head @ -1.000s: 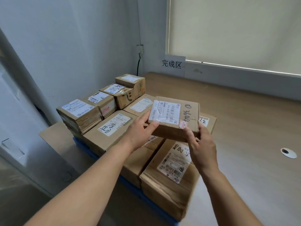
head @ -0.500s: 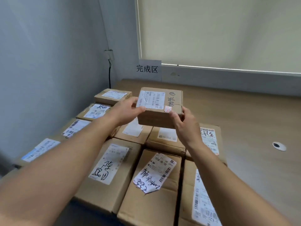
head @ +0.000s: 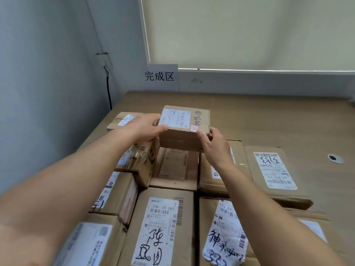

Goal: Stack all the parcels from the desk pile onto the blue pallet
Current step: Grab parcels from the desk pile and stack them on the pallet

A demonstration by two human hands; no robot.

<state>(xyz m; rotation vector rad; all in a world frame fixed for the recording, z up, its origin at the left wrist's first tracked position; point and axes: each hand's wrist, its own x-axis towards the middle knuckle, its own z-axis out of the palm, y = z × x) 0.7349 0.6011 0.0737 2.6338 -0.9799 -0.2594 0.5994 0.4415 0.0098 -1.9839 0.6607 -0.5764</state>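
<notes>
- The box [head: 185, 135] looks like stiff taped cardboard, small and probably light; its flat side walls are the sound place to hold, not the slick label [head: 175, 118] on top.
- Left grip [head: 146, 127] curls round its left edge, thumb along the near top edge; right grip [head: 213, 144] clasps the near right corner.
- It hangs between both grips, raised over a low gap in the stacked parcels [head: 163, 217], the counter [head: 269, 116] beyond.

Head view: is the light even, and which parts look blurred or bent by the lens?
Head view: soft, even light through the blind, no glare; shade lies under the held parcel; the bottom-left label is smeared; the wide lens leans the wall corner and swells the forearms.
</notes>
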